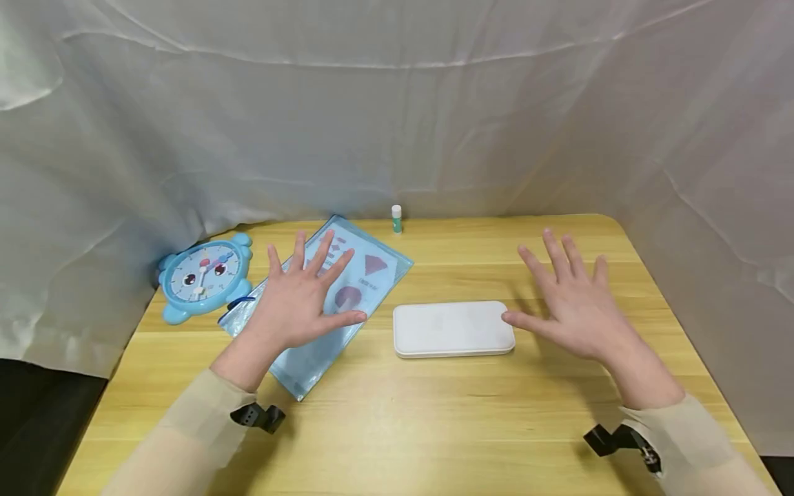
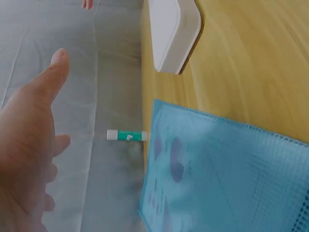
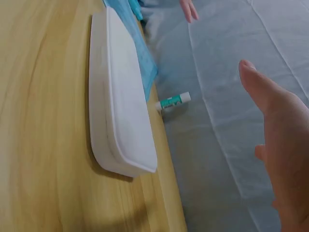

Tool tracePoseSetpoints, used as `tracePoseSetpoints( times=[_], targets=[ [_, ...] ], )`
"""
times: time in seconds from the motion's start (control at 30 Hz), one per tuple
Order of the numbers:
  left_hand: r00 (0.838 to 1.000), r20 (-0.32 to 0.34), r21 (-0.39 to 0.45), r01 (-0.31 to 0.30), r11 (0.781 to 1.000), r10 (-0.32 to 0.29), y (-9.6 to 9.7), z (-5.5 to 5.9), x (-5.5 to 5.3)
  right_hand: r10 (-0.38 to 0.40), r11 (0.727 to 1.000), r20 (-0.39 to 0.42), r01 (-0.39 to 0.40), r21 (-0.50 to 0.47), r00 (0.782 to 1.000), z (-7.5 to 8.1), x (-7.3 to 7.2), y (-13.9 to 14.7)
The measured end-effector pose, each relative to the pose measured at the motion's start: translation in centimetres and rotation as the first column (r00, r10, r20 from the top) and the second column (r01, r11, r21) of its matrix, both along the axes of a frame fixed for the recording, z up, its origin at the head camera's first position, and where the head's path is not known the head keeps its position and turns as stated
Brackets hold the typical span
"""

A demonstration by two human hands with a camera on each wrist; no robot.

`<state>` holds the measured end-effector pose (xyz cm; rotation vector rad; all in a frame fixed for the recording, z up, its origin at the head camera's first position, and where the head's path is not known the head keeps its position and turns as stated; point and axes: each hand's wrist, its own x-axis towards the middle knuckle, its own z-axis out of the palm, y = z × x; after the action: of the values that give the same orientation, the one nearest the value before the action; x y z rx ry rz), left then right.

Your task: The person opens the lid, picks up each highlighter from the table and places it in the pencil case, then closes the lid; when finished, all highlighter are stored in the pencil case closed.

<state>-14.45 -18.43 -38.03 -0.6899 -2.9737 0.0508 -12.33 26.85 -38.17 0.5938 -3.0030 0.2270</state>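
Note:
My left hand [image 1: 296, 303], fingers spread and straight, hovers over a blue zip pouch [image 1: 378, 289] with printed sheets showing through it. In the left wrist view a gap shows between that hand and the pouch [image 2: 227, 164]. My right hand [image 1: 577, 306] is likewise spread, held above the table at the right end of a white rectangular case [image 1: 453, 329]. The right wrist view shows the case [image 3: 128, 96] lying closed, with the hand [image 3: 285, 145] apart from it. Neither hand holds anything.
A blue toy clock [image 1: 206, 275] with a cartoon face lies at the left edge, beside the pouch. A glue stick [image 1: 397, 219] with a white cap stands upright at the back of the wooden table [image 1: 397, 434]. Grey cloth [image 1: 397, 124] hangs behind and along the sides.

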Motion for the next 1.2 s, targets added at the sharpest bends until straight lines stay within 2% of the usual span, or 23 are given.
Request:
tracePoseSetpoints(
  times=[0.13,0.27,0.4,0.53,0.6,0.7,0.77,0.87,0.93,1.03,1.1,1.2],
  targets=[
    [0.998,-0.019,0.052,0.056,0.997,-0.055,0.5,-0.1,0.3,0.033,0.999,-0.020,-0.033,-0.006,0.999,-0.1,0.3,-0.5],
    [0.991,-0.070,0.144,0.122,0.982,-0.113,1.0,-0.3,0.6,0.059,0.996,-0.055,-0.063,-0.060,0.997,-0.2,0.4,-0.9],
    [0.981,-0.124,0.249,0.174,0.953,-0.147,1.7,-0.7,0.8,0.061,0.980,-0.068,-0.073,-0.185,0.996,-0.5,0.3,-1.1],
    [0.980,-0.131,0.384,0.188,0.904,-0.148,2.2,-1.3,0.7,0.085,0.940,-0.087,-0.109,-0.323,0.993,-0.8,0.0,-1.1],
    [0.985,-0.095,0.463,0.174,0.869,-0.147,2.6,-1.8,0.7,0.103,0.910,-0.079,-0.126,-0.395,0.992,-1.1,-0.2,-1.1],
    [0.990,0.011,0.571,0.112,0.813,-0.144,3.3,-2.5,0.6,0.131,0.854,-0.040,-0.133,-0.503,0.991,-1.7,-0.4,-1.1],
    [0.983,0.099,0.631,0.055,0.774,-0.151,3.7,-3.1,0.5,0.143,0.822,-0.012,-0.126,-0.556,0.990,-2.2,-0.6,-1.2],
    [0.965,0.194,0.683,-0.004,0.731,-0.176,4.4,-4.1,0.5,0.161,0.794,0.016,-0.120,-0.596,0.987,-3.0,-0.7,-1.3],
    [0.953,0.230,0.700,-0.023,0.714,-0.195,4.8,-4.6,0.5,0.169,0.782,0.031,-0.115,-0.613,0.985,-3.5,-0.7,-1.5],
    [0.948,0.255,0.701,-0.044,0.712,-0.192,5.4,-5.4,0.5,0.174,0.777,0.066,-0.095,-0.623,0.983,-4.3,-0.6,-1.7],
    [0.945,0.277,0.700,-0.074,0.710,-0.175,5.8,-5.9,0.7,0.178,0.783,0.093,-0.084,-0.617,0.980,-4.8,-0.5,-2.0],
    [0.938,0.302,0.704,-0.102,0.703,-0.167,6.4,-6.7,1.0,0.186,0.809,0.133,-0.074,-0.584,0.974,-5.4,-0.4,-2.6]
  ],
)
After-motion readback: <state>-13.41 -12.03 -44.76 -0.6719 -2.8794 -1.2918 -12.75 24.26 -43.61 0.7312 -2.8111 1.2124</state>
